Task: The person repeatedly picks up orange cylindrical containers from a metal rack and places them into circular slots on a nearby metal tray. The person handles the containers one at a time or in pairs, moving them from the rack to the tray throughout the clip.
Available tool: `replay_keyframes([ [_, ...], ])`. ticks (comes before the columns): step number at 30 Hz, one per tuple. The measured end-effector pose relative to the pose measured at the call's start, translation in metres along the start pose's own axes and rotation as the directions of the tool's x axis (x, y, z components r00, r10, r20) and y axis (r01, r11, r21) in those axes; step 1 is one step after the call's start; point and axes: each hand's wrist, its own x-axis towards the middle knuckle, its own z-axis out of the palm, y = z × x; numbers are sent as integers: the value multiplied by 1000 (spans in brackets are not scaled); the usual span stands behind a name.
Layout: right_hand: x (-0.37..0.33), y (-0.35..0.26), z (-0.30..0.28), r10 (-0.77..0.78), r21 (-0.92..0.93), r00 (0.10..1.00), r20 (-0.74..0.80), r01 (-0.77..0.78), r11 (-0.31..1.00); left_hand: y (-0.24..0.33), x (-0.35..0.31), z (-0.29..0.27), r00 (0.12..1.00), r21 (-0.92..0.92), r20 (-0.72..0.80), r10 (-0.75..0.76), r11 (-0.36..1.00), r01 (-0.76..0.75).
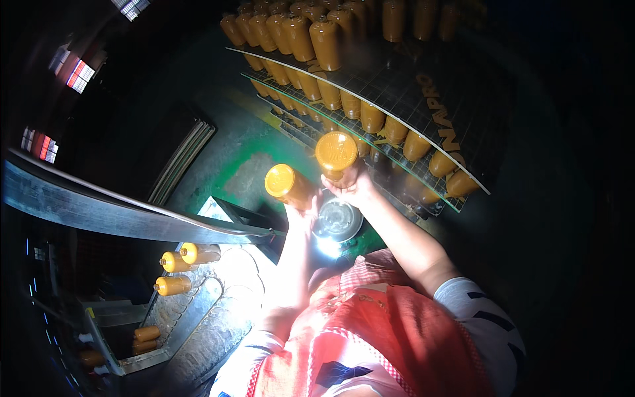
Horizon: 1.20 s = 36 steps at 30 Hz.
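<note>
Two orange bottles, both held up at mid-scene above a bright lamp (336,223); left bottle (289,183) grasped by the left hand (305,210), long axis tilted, flat round end turned up and to the left toward the camera; right bottle (337,153) grasped by the right hand (355,187), long axis near upright, flat round end facing the camera, body foreshortened behind it; the two just beside each other, whether touching cannot be told.

Bottles: smooth, glossy, cylindrical, amber-orange, material not clear.

Wire rack (397,99), far right: tiered grid shelves of thin metal; many like bottles in rows, too many and too dim to count.

Conveyor trough (198,311), near left: grey metal, curved rim; three bottles lying on their sides, long axes pointing right; two or more dimmer ones lower left.

Lamp: round, glassy, glaring white.

Red apron (390,337): cloth, checked trim.
</note>
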Motion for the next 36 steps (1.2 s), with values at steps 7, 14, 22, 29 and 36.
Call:
replay_keyframes([
  [7,-18,13,2,37,90,997,74,-43,995,-1,-18,-7,980,101,190,-59,994,41],
  [14,-37,18,6,-61,5,989,133,61,998,-10,-42,23,951,178,298,78,975,-135],
  [22,-70,24,-10,-262,-299,955,135,292,909,7,-45,-11,970,1,175,170,985,-173],
  [29,-77,-3,-7,-281,-279,958,54,284,917,-30,-72,4,980,74,67,190,978,-195],
  [36,-78,-19,-111,77,-164,925,372,-16,986,-62,-146,-37,964,265,151,217,931,-251],
])
